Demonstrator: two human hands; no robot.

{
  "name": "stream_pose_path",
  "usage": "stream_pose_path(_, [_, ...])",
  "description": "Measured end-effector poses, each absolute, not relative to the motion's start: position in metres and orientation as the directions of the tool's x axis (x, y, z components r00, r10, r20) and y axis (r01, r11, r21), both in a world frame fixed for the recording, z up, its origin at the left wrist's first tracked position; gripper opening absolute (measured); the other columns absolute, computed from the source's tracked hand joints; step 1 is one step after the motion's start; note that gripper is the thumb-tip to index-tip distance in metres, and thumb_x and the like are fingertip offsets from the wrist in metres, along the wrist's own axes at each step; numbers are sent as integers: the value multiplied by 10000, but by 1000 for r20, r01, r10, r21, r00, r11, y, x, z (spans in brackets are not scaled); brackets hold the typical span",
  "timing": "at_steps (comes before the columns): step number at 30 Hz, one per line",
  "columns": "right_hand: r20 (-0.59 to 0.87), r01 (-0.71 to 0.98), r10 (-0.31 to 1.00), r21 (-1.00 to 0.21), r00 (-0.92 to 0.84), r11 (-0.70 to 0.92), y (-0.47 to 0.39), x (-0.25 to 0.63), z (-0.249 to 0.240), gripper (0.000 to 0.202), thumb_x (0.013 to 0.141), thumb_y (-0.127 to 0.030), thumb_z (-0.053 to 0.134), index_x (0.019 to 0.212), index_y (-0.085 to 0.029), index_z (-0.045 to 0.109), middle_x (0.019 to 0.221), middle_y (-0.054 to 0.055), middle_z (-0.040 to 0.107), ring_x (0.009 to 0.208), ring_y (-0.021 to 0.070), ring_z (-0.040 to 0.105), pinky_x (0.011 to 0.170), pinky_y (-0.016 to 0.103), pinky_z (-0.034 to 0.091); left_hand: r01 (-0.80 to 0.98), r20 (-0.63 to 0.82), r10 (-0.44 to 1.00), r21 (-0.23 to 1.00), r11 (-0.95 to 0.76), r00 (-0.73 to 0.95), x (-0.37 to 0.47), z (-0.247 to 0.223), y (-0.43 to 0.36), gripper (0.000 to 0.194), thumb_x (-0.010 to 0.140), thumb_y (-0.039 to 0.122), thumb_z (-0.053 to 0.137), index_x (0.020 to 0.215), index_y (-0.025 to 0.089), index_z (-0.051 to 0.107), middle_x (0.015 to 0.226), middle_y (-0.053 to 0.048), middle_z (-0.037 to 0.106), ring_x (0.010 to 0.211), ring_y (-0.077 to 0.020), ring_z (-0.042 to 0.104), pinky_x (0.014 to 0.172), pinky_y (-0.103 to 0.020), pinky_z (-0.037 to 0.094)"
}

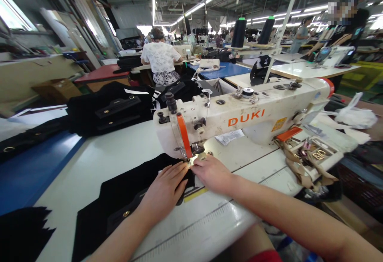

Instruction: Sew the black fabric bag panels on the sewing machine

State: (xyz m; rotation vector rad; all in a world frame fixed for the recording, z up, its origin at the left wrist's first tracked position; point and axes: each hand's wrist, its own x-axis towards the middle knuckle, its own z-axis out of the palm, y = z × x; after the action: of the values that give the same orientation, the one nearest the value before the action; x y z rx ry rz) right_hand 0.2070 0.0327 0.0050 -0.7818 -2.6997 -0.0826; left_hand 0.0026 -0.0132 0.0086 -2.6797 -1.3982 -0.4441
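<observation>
Two-handed: pressing black cloth (119, 190) under flat left hand (166, 188), fingers together; curling right hand (214, 172) beside sewing machine (215, 112) needle, grip unclear; slanting cloth lengthwise toward lower left, nearer left hand.

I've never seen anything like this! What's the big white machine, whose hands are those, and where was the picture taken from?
There's one picture, from a camera on a person's head, looking forward and down. No robot here: those are the person's own bare hands. The white machine is a sewing machine. The left hand lies flat on black cloth. The right hand has its fingertips close to the needle area; I can't tell whether they pinch anything. The cloth lies on a pale table. More black pieces are piled behind it, and a tray of small things sits to the right.
</observation>
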Motion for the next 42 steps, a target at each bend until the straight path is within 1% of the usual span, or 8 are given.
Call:
stream_pose_path(11, [381, 548, 529, -66, -758, 834, 32, 209, 1, 177, 936, -158, 495, 839, -142, 642, 862, 71, 626, 871, 210, 517, 822, 328, 406, 798, 331, 755, 12, -603, 566, -8, 5, 9, 410, 961, 349, 383, 1179, 125, 648, 1185, -137, 683, 1094, -263, 643, 961, -462, 510])
stream_pose_path(20, [511, 484, 489, -156, -707, 861, 18, 218, 6, 163, 894, -131, 498, 863, -156, 657, 822, 78, 617, 802, 201, 503, 753, 323, 428, 827, 295, 803, 68, -559, 518, -17, 13, -43, 402, 923, 324, 471, 1299, 214, 560, 1330, -82, 599, 1259, -229, 526, 1049, -449, 430])
stream_pose_path(25, [531, 429, 463, -197, -709, 882, 8, 220, 3, 196, 902, -134, 467, 870, -162, 659, 835, 77, 624, 815, 201, 506, 756, 323, 441, 925, 391, 842, -78, -373, 372, -41, 35, -96, 770, 823, 504, 579, 1472, 188, 313, 1503, -147, 382, 1384, -337, 343, 1065, -560, 364])
stream_pose_path(27, [528, 412, 463, -219, -712, 884, 4, 221, 2, 198, 900, -128, 466, 867, -165, 657, 836, 72, 627, 815, 197, 508, 754, 320, 441, 937, 367, 863, -127, -324, 348, -60, 31, -117, 834, 758, 531, 620, 1465, 193, 333, 1477, -150, 423, 1315, -350, 446, 979, -514, 475])
stream_pose_path(32, [544, 374, 462, -271, -700, 887, -4, 221, 5, 198, 894, -119, 462, 883, -170, 652, 837, 67, 634, 792, 194, 510, 738, 316, 441, 940, 258, 907, -168, -297, 333, -121, 17, -134, 414, 745, 229, 477, 1107, 226, 678, 1072, -62, 734, 918, -240, 713, 774, -337, 595])
stream_pose_path(37, [525, 351, 474, -321, -707, 880, -4, 219, 7, 179, 878, -102, 468, 866, -173, 632, 829, 67, 626, 800, 194, 514, 748, 309, 436, 963, 389, 907, -140, 232, -162, -168, 111, -55, 385, 786, 307, 342, 903, 140, 669, 768, -37, 734, 670, -215, 700, 619, -330, 562])
stream_pose_path(41, [506, 347, 493, -359, -708, 867, -1, 218, 7, 159, 877, -104, 472, 840, -173, 611, 828, 60, 621, 806, 187, 509, 760, 302, 427, 917, 520, 822, -166, 364, -232, -169, 211, 49, 557, 871, 328, 167, 1118, 37, 572, 1072, -37, 654, 1050, -304, 604, 815, -406, 470])
stream_pose_path(42, [503, 347, 499, -368, -706, 862, -1, 217, 7, 157, 878, -105, 472, 827, -173, 604, 823, 56, 619, 800, 184, 505, 757, 297, 424, 935, 451, 868, -169, 313, -209, -166, 225, 75, 544, 881, 305, 182, 1185, 29, 540, 1174, -63, 618, 1136, -318, 556, 863, -405, 448])
